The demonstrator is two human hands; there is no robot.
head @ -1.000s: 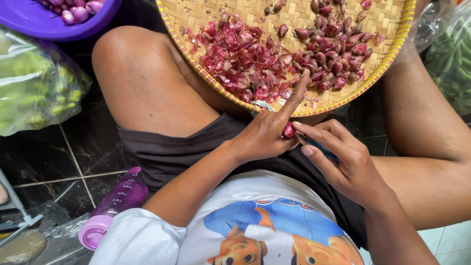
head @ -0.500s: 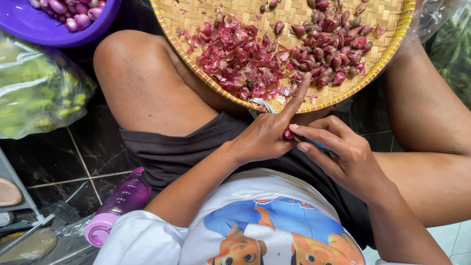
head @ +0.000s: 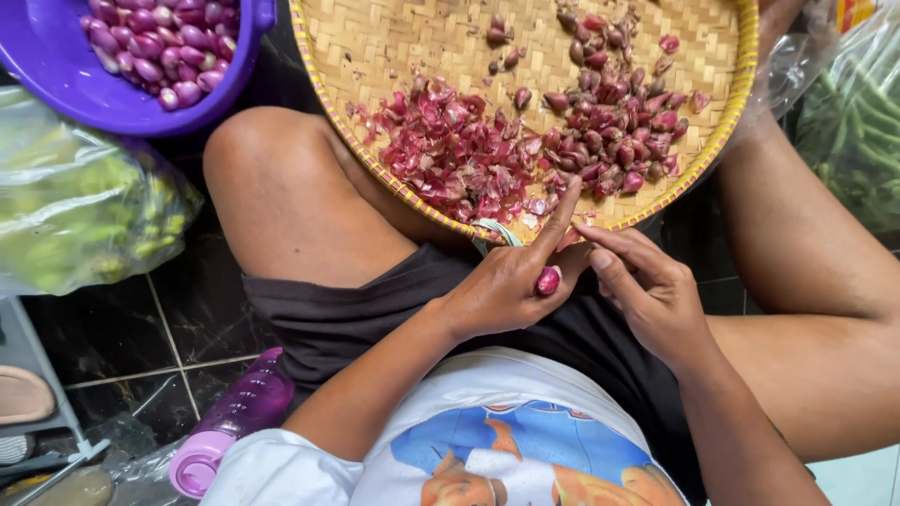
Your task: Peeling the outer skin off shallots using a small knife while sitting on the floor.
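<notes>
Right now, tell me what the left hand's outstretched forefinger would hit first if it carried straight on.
The left hand points up-right; its forefinger would first meet the loose red shallot skins at the round woven bamboo tray's rim, though the height gap is unclear.

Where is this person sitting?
Probably on a home kitchen floor: dark floor tiles, a woven tray of shallots and peels on the lap, and a purple basin of peeled ones beside.

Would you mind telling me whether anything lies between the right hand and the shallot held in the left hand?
Nothing visible does. The left hand holds the shallot over the lap, below the near rim of the woven tray. The right hand sits right beside it, fingertips next to the shallot, with only open air between.
</notes>
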